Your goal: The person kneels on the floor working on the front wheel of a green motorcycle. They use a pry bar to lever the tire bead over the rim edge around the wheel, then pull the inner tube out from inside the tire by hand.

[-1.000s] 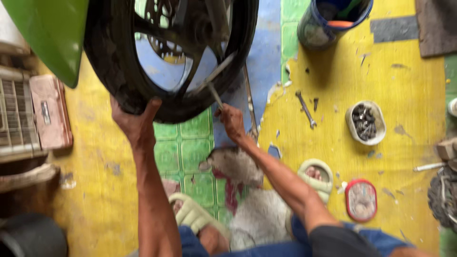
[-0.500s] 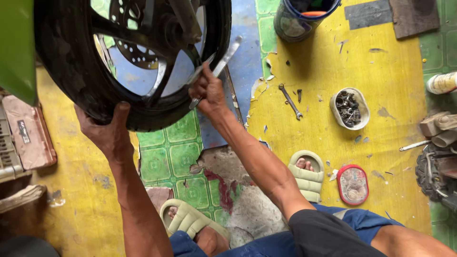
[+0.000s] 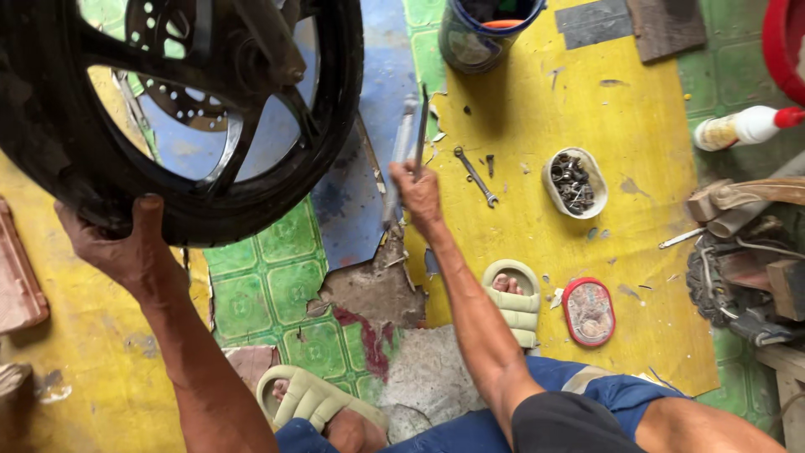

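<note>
- Gripping the lower rim of a black motorcycle tyre [image 3: 327,159], the left hand [image 3: 117,247] sits at the left of the frame, thumb up against the rubber and palm wrapped under the tread.
- That tyre fills the upper left, with dark spokes and a drilled brake disc [image 3: 180,101] showing through it.
- At centre, the right hand [image 3: 419,195] is closed around a slim metal tool [image 3: 422,126] that points up toward the top edge, just right of the tyre and not touching it.
- Right of this hand, a small wrench [image 3: 475,176] lies on the yellow floor [image 3: 579,109], near a white bowl of metal parts [image 3: 573,180].
- A blue bucket [image 3: 478,42] stands at top centre.
- Lower down, two pale green sandals [image 3: 516,298] are on the person's feet, with a red-rimmed oval tin [image 3: 588,311] just beside the right one.
- A white squeeze bottle with a red cap [image 3: 746,127] lies at the right edge.
</note>
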`<action>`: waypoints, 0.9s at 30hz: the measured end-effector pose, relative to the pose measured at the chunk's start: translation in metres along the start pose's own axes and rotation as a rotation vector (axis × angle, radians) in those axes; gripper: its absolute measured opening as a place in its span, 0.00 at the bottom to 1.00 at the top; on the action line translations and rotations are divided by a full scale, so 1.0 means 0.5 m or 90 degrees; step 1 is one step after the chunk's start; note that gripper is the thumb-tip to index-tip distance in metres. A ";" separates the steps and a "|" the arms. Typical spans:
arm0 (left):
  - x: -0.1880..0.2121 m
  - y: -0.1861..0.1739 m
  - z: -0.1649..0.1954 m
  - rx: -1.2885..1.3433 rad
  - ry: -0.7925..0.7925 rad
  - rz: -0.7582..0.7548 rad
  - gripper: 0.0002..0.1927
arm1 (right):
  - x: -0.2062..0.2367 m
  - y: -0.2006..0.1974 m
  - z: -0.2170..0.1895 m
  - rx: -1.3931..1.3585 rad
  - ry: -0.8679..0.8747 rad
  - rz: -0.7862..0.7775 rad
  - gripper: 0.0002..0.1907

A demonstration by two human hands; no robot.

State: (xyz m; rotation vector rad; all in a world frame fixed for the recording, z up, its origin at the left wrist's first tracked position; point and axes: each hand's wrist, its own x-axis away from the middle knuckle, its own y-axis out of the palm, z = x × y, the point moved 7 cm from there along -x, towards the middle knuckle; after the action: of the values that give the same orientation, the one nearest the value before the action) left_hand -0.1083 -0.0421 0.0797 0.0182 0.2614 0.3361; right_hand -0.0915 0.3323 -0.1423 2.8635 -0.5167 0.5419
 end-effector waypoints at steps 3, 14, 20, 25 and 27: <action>0.003 -0.001 -0.005 -0.010 0.022 -0.006 0.21 | -0.034 -0.087 -0.018 0.052 -0.033 0.104 0.13; 0.016 -0.010 -0.021 -0.007 0.007 0.017 0.24 | -0.080 -0.215 -0.060 -0.008 0.010 0.226 0.13; 0.025 -0.014 -0.033 -0.004 0.009 0.024 0.24 | -0.074 -0.172 -0.052 0.226 0.022 0.102 0.15; 0.017 -0.018 -0.035 -0.022 0.003 0.030 0.26 | -0.103 -0.161 -0.077 0.439 -0.044 0.050 0.17; 0.015 -0.010 -0.026 -0.012 0.016 0.009 0.25 | -0.115 -0.167 -0.081 0.431 -0.034 0.057 0.16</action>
State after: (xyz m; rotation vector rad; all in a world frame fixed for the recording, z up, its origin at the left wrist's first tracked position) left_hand -0.1031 -0.0448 0.0647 -0.0026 0.2837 0.3524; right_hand -0.1240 0.4363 -0.1363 3.5113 -0.5552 0.7826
